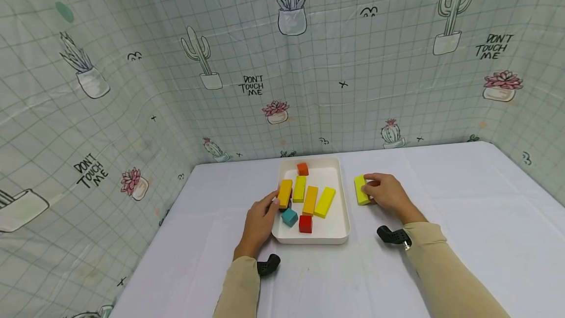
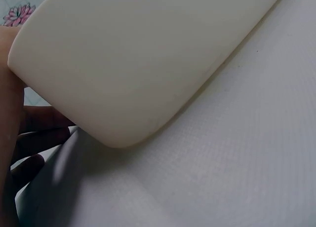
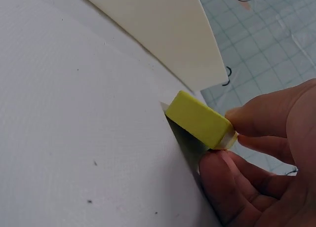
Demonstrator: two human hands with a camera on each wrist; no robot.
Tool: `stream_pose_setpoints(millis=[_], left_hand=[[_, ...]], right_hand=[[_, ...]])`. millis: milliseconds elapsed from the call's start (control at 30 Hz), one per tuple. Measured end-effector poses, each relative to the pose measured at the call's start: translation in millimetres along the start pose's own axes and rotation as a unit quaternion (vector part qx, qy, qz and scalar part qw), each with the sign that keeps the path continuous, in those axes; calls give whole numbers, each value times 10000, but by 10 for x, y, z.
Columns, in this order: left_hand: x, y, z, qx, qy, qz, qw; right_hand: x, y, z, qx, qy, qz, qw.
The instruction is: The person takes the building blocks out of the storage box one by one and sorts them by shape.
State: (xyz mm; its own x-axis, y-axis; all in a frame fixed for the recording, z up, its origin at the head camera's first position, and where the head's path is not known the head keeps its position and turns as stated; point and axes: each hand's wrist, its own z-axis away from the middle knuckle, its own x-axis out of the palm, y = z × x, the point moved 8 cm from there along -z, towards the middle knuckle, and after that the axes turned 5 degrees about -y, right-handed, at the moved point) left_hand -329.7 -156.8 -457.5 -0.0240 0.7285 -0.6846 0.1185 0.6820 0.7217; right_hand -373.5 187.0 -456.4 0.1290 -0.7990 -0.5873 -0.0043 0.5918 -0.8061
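Note:
A white tray (image 1: pixel 328 229) holds several coloured blocks. My left hand (image 1: pixel 257 222) grips the tray's left side, thumb over the rim and fingers along the outer wall, as the left wrist view shows. Right by the thumb, an orange-yellow block (image 1: pixel 285 193) leans up at the rim, partly covering dark pieces beneath it. To the right of the tray, my right hand (image 1: pixel 388 194) pinches a yellow rectangular block (image 1: pixel 360 190) between thumb and fingers. In the right wrist view that yellow block (image 3: pixel 197 118) is tilted, close over the table, its shadow beside it.
Inside the tray lie an orange cube (image 1: pixel 302 169), a teal cube (image 1: pixel 290 217), a red cube (image 1: pixel 305 224), two yellow blocks and another orange-yellow block (image 1: pixel 310 200). White cloth covers the table (image 1: pixel 463 195). A printed curtain (image 1: pixel 344 53) hangs behind and at both sides.

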Motion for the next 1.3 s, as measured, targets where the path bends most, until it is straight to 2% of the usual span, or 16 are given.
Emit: stream_pose_setpoints(millis=[267,500,700,1100,1300], left_hand=[[0,0,-13,34,-5,19,10000],[1,9,-41,4,-25,-18,10000],[11,6,-41,27,-30,8,10000],[12,16,-39,11,-19,22,10000],[7,-7,-32,57,4,-17,10000]], right_hand=[[-35,5,-6,-67,50,155,9998],[-118,30,45,231,33,-172,9996],[-142,56,60,337,37,-240,9991],[-188,16,70,175,380,-269,9988],[-107,-90,95,83,287,-643,9975]])
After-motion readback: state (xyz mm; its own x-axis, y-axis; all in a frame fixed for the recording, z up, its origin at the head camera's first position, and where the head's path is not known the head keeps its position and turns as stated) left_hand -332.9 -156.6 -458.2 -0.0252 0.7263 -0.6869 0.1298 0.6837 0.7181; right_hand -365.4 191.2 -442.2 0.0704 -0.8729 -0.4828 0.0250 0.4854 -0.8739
